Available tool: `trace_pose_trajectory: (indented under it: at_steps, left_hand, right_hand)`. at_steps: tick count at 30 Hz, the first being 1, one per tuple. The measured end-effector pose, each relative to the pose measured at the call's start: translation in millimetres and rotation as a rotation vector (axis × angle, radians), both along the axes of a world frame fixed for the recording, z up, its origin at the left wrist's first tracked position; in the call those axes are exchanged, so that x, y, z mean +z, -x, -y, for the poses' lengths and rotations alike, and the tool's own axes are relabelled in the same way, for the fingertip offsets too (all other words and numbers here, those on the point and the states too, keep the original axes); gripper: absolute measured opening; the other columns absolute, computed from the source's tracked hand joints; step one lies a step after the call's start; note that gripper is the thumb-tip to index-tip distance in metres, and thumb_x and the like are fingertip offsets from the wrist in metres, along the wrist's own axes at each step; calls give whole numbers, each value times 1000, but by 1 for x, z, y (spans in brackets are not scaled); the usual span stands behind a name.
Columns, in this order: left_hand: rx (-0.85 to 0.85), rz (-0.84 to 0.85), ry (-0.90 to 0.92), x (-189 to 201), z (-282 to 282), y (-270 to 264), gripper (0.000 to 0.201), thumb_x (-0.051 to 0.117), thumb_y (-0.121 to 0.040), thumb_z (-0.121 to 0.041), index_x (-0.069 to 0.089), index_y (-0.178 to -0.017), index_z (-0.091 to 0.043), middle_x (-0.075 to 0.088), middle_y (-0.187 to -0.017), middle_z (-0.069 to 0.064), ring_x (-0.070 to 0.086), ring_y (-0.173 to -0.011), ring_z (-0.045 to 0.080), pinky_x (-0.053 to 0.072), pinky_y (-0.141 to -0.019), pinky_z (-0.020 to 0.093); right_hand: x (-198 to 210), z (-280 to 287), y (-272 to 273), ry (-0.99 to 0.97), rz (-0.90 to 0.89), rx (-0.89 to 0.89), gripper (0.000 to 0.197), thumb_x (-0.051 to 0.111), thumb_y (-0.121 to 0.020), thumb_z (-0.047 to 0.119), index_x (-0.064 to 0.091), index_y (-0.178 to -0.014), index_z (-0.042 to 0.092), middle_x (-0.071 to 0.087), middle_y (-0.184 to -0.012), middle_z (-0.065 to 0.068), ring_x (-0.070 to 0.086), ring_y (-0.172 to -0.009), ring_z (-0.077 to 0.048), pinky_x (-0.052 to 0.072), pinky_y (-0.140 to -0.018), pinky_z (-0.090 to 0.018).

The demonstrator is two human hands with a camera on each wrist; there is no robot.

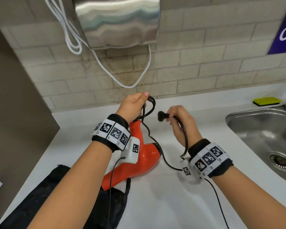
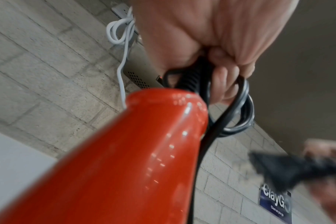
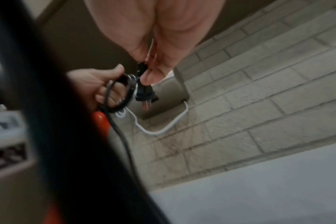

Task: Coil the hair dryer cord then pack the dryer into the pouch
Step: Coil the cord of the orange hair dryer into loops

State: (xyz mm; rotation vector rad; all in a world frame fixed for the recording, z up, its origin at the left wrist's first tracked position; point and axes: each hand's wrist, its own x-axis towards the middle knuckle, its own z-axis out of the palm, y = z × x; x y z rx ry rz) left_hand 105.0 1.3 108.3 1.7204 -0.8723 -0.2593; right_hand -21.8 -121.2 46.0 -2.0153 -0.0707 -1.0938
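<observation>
An orange hair dryer [image 1: 139, 160] lies on the white counter [image 1: 163, 195], its handle [image 2: 144, 151] pointing up toward my left hand [image 1: 134, 106]. That hand grips a few loops of the black cord [image 1: 151, 103] just above the handle end [image 2: 234, 109]. To the right, my right hand [image 1: 180, 119] pinches the cord's black plug [image 1: 162, 115], whose prongs show in the right wrist view [image 3: 146, 97]. Slack cord [image 1: 165, 160] trails from the left hand over the dryer to the right wrist. A black pouch [image 1: 45, 200] lies flat at the lower left, under my left forearm.
A steel sink [image 1: 261, 134] is set into the counter at the right, with a yellow sponge [image 1: 267, 100] behind it. A metal hand dryer [image 1: 117, 22] and white cable [image 1: 106, 66] hang on the tiled wall. A brown panel [image 1: 15, 96] stands left.
</observation>
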Motion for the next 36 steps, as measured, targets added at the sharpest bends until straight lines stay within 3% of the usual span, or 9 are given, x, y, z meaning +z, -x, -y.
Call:
trace_pose_trajectory:
  at_steps: [8,15,20,23,26,28,30,33,36]
  left_hand:
    - [-7,-24,30,-2,-3,-6,37,40,-96,-32,46,-63,-18,31,-36,-14,23,-33,3,22,-38,18]
    - [12,-14,34,-2,-3,-6,39,39,-97,-33,45,-60,-21,31,-34,-13,26,-32,2,23,-44,23]
    - [-59,-12,39,-1,1,5,39,38,-97,-33,49,-62,-19,31,-34,-14,27,-34,1,24,-45,23]
    - [-129,-13,28,-1,3,11,35,39,-96,-34,57,-70,-20,33,-39,-14,28,-37,4,25,-42,20]
    - [-187,-31,39,1,3,20,35,37,-97,-30,58,-72,-21,37,-40,-13,30,-36,2,26,-40,17]
    - [-229,-75,52,2,2,26,33,35,-98,-27,58,-74,-22,38,-46,-11,28,-35,0,23,-38,15]
    - [-260,-82,71,1,1,30,30,35,-98,-25,58,-78,-23,31,-52,-3,25,-37,2,19,-39,17]
    - [-243,-30,47,0,-2,29,27,36,-97,-26,58,-84,-20,31,-54,-1,24,-38,5,19,-39,19]
    - [-164,-97,89,1,-7,24,29,35,-98,-25,53,-76,-16,33,-58,2,27,-37,2,22,-38,16]
  right_hand:
    - [12,-22,-9,-19,186,34,28,56,-77,-10,52,-81,17,52,-89,13,58,-78,-12,53,-69,-26]
    - [11,-27,-12,62,298,-27,28,56,-75,-13,51,-80,13,53,-86,2,52,-84,8,48,-73,-12]
    - [13,-24,-20,141,180,-29,8,53,-78,-7,57,-77,-1,56,-81,-14,53,-81,-6,46,-75,-12]
    - [15,-23,-24,234,108,-137,7,52,-78,-1,55,-72,0,54,-74,-15,49,-77,-17,43,-70,-22]
    - [20,-26,-31,218,133,-272,13,55,-72,-8,49,-73,4,46,-75,-12,37,-76,-13,33,-67,-16]
    - [28,-25,-34,57,116,-265,24,52,-72,-13,46,-87,5,45,-89,-11,40,-83,-12,33,-72,-7]
    - [37,-19,-35,-32,-70,-139,36,47,-78,-10,42,-111,2,52,-98,-3,50,-84,-13,37,-75,-12]
    - [42,-10,-33,65,-304,10,41,43,-85,-1,36,-125,5,52,-71,14,50,-63,-1,40,-65,-19]
    - [37,2,-25,234,-299,50,35,49,-81,16,47,-114,5,46,-65,13,47,-56,3,35,-58,-8]
